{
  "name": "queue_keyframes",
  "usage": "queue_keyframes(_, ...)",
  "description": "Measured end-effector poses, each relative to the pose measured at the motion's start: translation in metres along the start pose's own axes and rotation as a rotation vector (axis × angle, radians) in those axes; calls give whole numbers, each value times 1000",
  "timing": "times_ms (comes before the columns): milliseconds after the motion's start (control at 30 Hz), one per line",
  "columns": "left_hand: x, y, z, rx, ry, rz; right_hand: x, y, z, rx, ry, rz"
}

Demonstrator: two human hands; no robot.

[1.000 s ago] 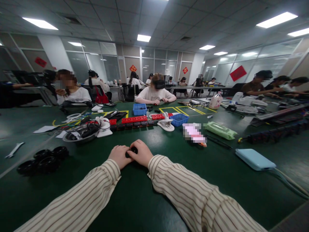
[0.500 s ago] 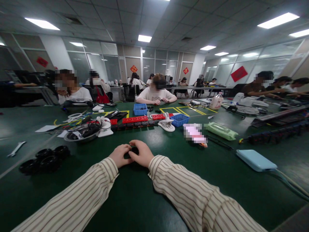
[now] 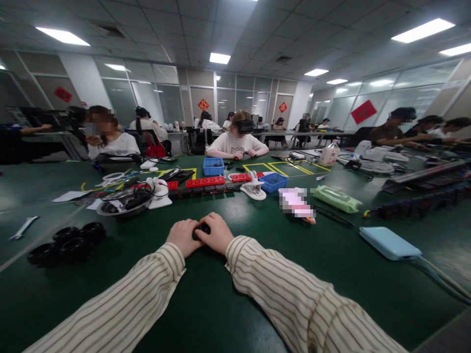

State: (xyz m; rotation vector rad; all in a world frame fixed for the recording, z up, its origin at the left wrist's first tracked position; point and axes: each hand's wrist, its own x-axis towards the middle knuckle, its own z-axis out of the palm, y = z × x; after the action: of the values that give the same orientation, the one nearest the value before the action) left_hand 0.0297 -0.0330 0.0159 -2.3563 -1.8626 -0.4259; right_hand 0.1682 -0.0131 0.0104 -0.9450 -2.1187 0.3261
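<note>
Over the middle of the green table, my left hand (image 3: 184, 237) and my right hand (image 3: 216, 232) meet around a small black round part (image 3: 204, 228). Its dark, hollow-looking top shows between the thumbs and fingers; the rest is covered. My right hand is closed on its right side, with the thumb in front. The fingers of my left hand curl against its left side, their tips partly hidden. To the left of my hands, several glossy black ring-shaped parts (image 3: 71, 242) lie grouped on the table.
A wrench (image 3: 24, 228) lies at far left. Beyond my hands are a metal bowl of cables (image 3: 125, 206), red and black blocks (image 3: 205, 182), a white clip stand (image 3: 253, 186) and blue bins (image 3: 273, 183). A light blue power bank (image 3: 390, 243) sits right. A person (image 3: 238, 142) sits opposite.
My left hand has moved slightly right and closed in on the black part, narrowing the gap between my hands. My right hand stays nearly in place.
</note>
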Motion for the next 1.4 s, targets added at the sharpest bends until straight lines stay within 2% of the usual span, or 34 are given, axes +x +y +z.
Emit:
queue_keyframes(200,4,-15,7,-186,-17,158,-1,-1,-4,102,-29,-90)
queue_keyframes(367,7,-25,13,-318,-50,250,-3,-4,-8,164,-59,-86)
queue_keyframes(467,7,-24,12,-294,-55,234,-2,-6,-9,132,-26,-70)
queue_keyframes(600,3,-17,5,-182,-26,142,-1,-6,-8,48,22,0)
queue_keyframes(733,1,-8,1,-75,-41,19,-1,-2,-3,5,0,66)
queue_keyframes(833,0,-3,0,-31,-51,-13,-1,1,-1,22,-22,73)
queue_keyframes(1033,1,-2,0,-91,-36,24,0,-1,-2,71,-12,60)
queue_keyframes(1267,5,-18,5,-234,-61,220,-2,-5,-7,150,-73,-72)
queue_keyframes(1400,4,-20,5,-216,-63,204,-2,-6,-9,118,-48,-78)
